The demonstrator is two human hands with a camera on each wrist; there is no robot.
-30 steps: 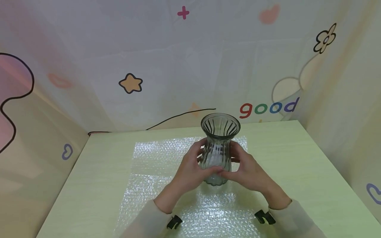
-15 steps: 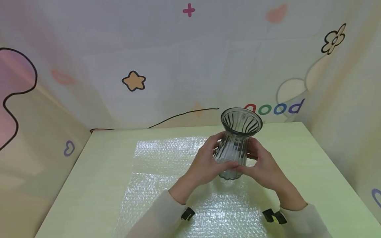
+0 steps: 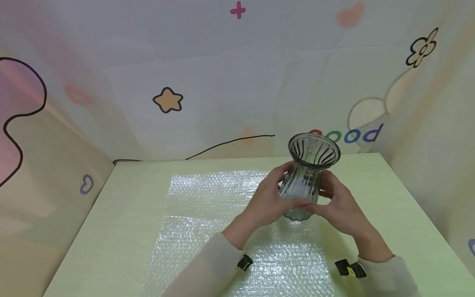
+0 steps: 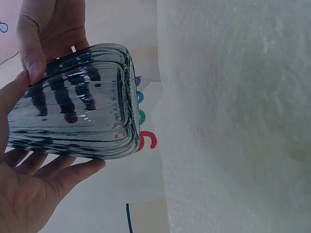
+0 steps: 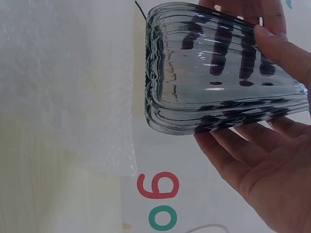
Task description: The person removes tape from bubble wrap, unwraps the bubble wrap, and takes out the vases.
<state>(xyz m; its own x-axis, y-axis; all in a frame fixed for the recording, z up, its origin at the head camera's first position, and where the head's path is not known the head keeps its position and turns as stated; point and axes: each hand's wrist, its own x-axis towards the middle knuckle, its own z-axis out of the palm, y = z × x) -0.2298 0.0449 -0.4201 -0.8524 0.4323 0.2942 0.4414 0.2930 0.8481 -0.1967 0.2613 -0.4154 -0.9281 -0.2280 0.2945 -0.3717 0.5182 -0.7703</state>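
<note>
A ribbed, grey-tinted glass vase [image 3: 302,181] with a flared rim is held above the table by both hands, its top leaning slightly right. My left hand [image 3: 269,198] grips its left side and my right hand [image 3: 339,206] its right, the thumbs meeting across the front. Fingers behind the vase show dark through the glass [image 4: 73,102] in the left wrist view. From the right wrist, the thick base of the vase [image 5: 165,73] hangs over the sheet. Beneath lies a sheet of clear bubble wrap [image 3: 200,231].
The bubble wrap covers the middle of a pale green table [image 3: 107,231]. A printed cloth backdrop [image 3: 222,82] stands along the back edge, with side panels at left and right [image 3: 445,144].
Both hands have carried the vase to the right and slightly away, and it now tilts a little more to the right. The grip looks the same.
</note>
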